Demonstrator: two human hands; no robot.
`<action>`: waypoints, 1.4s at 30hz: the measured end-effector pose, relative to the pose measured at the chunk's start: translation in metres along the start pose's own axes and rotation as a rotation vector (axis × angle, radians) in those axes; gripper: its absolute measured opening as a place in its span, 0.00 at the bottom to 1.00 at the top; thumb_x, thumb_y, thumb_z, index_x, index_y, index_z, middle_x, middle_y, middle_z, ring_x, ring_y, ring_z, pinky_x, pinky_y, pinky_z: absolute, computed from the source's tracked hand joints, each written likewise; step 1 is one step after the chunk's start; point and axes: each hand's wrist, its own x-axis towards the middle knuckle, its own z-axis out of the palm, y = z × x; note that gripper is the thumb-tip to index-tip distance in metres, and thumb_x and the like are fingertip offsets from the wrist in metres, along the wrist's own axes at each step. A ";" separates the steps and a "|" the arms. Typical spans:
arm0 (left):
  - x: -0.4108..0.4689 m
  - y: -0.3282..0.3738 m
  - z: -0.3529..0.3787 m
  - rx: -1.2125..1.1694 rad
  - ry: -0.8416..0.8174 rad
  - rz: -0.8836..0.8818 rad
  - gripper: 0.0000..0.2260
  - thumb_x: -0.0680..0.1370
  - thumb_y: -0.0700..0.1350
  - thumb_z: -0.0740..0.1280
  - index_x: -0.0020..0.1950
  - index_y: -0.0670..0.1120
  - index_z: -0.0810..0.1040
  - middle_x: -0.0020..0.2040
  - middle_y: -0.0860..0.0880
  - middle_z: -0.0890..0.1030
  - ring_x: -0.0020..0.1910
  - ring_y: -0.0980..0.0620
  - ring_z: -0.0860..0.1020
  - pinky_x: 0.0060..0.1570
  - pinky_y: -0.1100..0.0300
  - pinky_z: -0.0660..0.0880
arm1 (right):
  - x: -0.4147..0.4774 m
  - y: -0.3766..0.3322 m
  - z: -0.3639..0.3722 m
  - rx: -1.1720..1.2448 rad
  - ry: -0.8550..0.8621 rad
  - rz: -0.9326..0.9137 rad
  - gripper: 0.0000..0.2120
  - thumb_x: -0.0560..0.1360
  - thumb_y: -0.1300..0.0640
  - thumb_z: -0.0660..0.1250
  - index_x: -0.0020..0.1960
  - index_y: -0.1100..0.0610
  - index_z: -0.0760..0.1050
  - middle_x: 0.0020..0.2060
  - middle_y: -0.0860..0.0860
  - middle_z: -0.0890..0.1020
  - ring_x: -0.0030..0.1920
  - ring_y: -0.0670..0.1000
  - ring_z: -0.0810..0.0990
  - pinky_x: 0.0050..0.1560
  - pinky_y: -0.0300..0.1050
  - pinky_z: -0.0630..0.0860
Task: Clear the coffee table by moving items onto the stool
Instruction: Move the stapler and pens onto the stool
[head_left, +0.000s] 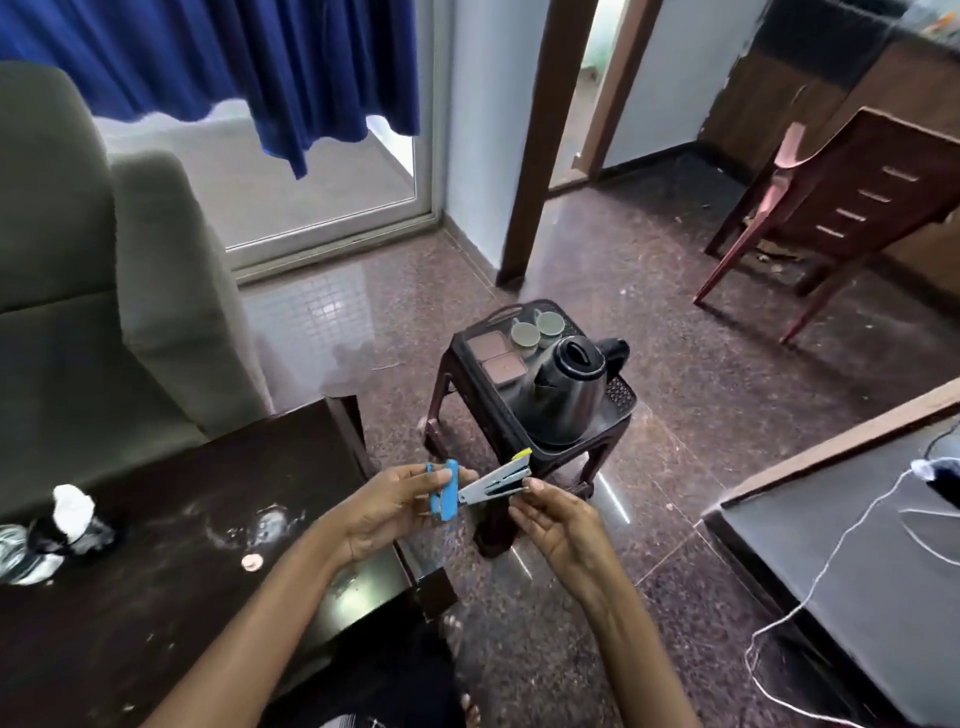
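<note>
A blue stapler (447, 491) with its metal arm swung open sits in my left hand (387, 512), held in the air past the right edge of the dark coffee table (171, 582). The fingertips of my right hand (558, 522) touch the tip of the stapler's metal arm. Ahead stands the dark plastic stool (467, 431) carrying a black tray (621, 397) with a steel kettle (566, 387), two pale cups (524, 335) and two square containers (496, 358). On the table lie a coin (252, 560) and a crumpled black-and-white bundle (62, 530).
A grey-green sofa (78, 291) stands behind the table at left. A red plastic chair (841, 202) is at the far right. A grey slab surface (852, 561) with a white cable (810, 587) lies at the right. Polished stone floor surrounds the stool.
</note>
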 end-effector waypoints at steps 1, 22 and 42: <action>0.010 0.007 0.003 -0.021 0.018 0.018 0.13 0.75 0.44 0.63 0.56 0.41 0.79 0.48 0.48 0.83 0.42 0.56 0.80 0.42 0.65 0.77 | 0.007 -0.012 -0.002 0.010 0.001 -0.009 0.05 0.75 0.69 0.61 0.44 0.68 0.76 0.30 0.57 0.83 0.31 0.52 0.84 0.36 0.42 0.82; 0.201 0.121 0.042 -0.150 0.267 -0.017 0.06 0.77 0.35 0.63 0.53 0.42 0.75 0.48 0.44 0.82 0.37 0.52 0.83 0.36 0.60 0.81 | 0.219 -0.233 0.030 -0.066 0.073 -0.074 0.06 0.73 0.69 0.62 0.38 0.67 0.73 0.25 0.57 0.81 0.27 0.52 0.82 0.32 0.44 0.82; 0.294 0.167 0.083 -0.191 0.640 0.001 0.10 0.75 0.37 0.68 0.54 0.47 0.73 0.48 0.48 0.85 0.41 0.53 0.83 0.45 0.59 0.77 | 0.450 -0.211 -0.037 -1.186 0.157 0.485 0.09 0.68 0.71 0.63 0.32 0.61 0.69 0.25 0.56 0.70 0.14 0.47 0.66 0.23 0.32 0.65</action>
